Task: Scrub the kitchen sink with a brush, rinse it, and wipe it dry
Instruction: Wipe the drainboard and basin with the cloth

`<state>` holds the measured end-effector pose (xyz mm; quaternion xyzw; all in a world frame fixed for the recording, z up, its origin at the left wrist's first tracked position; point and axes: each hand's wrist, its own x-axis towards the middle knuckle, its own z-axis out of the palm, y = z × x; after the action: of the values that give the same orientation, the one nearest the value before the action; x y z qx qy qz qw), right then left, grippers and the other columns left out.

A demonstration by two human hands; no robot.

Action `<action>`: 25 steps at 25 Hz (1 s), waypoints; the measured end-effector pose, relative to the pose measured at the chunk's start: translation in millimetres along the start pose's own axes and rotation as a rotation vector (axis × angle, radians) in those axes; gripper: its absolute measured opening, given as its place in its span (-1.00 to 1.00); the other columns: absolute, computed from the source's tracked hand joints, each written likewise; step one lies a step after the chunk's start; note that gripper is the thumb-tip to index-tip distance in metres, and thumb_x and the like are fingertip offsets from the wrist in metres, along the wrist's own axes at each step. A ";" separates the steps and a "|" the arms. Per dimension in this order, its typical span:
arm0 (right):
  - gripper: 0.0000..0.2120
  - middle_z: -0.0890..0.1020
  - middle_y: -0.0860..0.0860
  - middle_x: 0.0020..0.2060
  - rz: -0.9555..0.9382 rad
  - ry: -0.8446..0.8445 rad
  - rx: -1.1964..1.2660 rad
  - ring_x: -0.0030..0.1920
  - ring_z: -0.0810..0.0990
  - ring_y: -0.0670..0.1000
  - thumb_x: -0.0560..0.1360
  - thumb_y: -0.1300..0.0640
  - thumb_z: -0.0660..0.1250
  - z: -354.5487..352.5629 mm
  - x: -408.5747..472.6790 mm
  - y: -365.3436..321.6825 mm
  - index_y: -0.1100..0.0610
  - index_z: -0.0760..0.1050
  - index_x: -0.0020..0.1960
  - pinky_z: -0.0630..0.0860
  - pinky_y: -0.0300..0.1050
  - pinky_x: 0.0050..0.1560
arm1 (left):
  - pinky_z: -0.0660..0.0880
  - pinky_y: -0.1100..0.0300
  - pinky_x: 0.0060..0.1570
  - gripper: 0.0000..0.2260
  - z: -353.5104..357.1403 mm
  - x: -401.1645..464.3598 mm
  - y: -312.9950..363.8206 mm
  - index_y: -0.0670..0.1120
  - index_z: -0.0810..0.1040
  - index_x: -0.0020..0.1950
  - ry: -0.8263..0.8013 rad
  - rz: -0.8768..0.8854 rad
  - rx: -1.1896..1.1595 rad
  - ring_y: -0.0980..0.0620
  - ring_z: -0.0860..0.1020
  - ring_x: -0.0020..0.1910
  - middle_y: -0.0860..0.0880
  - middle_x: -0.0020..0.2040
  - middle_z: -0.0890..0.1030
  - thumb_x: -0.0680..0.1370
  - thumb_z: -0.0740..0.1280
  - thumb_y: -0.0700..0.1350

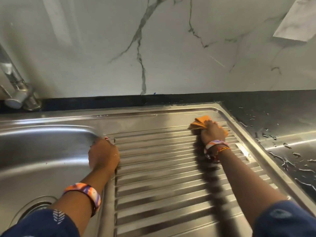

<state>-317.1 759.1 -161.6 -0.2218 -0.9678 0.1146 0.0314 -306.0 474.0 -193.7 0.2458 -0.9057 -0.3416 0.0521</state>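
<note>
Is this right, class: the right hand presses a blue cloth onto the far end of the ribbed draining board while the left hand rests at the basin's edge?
One detail is wrong: the cloth is orange, not blue, as the head view shows. The right hand presses it onto the far end of the ribbed draining board, and the left hand rests at the basin's edge.

Tap [16, 86] and drain [36, 205] cut off

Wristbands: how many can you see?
2. One wristband on the left forearm, beside the sink basin; one wristband on the right wrist, just behind the right hand pressing the orange cloth on the drainboard.
</note>
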 end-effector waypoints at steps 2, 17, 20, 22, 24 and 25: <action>-0.55 0.48 0.22 0.26 -0.087 0.016 0.037 0.27 0.45 0.22 0.52 0.14 -0.04 4.9 -29.3 -37.2 0.23 0.39 0.32 0.32 0.01 0.29 | 0.44 -0.09 0.08 -0.72 -0.5 -0.8 -0.1 -0.30 0.48 0.14 -0.009 -0.006 -0.024 -0.32 0.49 0.11 -0.32 0.11 0.54 0.63 0.08 -0.16; -0.70 0.61 0.15 0.16 0.045 0.152 0.698 0.18 0.55 0.11 0.59 0.26 0.17 -48.9 39.7 -24.7 0.25 0.48 0.28 0.41 -0.38 -0.07 | 0.37 0.07 -0.13 -0.69 -6.9 -5.9 2.4 -0.30 0.50 -0.02 0.018 0.012 -0.113 -0.18 0.48 -0.12 -0.24 -0.10 0.52 0.66 0.05 -0.15; -0.56 0.45 0.21 0.31 0.085 0.022 0.202 0.37 0.33 0.23 0.58 -0.03 0.08 -33.9 77.6 16.4 0.16 0.38 0.36 0.20 0.18 0.41 | 0.37 0.09 -0.18 -0.74 -5.6 -4.1 1.1 -0.25 0.47 -0.10 0.040 0.021 -0.116 -0.11 0.44 -0.19 -0.17 -0.20 0.47 0.65 0.05 -0.19; -0.36 0.44 0.16 0.29 0.027 -0.083 0.150 0.32 0.37 0.15 0.40 -0.20 0.00 -12.3 99.9 22.0 0.08 0.35 0.38 0.21 0.30 0.39 | 0.36 0.09 -0.18 -0.73 -5.4 -3.2 0.1 -0.23 0.44 -0.14 0.048 0.038 -0.119 -0.12 0.46 -0.20 -0.15 -0.22 0.46 0.65 0.04 -0.18; -0.44 0.38 0.17 0.37 0.014 -0.058 0.150 0.35 0.37 0.19 0.47 -0.09 0.06 4.1 106.3 6.7 0.10 0.31 0.41 0.27 0.23 0.37 | 0.35 0.09 -0.18 -0.71 -4.8 -2.1 -0.6 -0.23 0.42 -0.17 0.054 0.040 -0.119 -0.10 0.44 -0.21 -0.15 -0.22 0.46 0.66 0.03 -0.17; -0.53 0.35 0.18 0.40 0.024 -0.024 0.138 0.38 0.35 0.21 0.54 0.02 0.09 10.7 103.2 -3.7 0.11 0.29 0.43 0.26 0.20 0.38 | 0.35 0.09 -0.18 -0.71 -4.7 -1.8 -0.6 -0.22 0.42 -0.17 0.059 0.041 -0.113 -0.10 0.43 -0.21 -0.15 -0.22 0.46 0.66 0.02 -0.16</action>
<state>-412.7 798.6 -170.1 -0.2291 -0.9552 0.1842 0.0335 -303.0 471.6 -190.4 0.2338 -0.8879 -0.3835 0.0996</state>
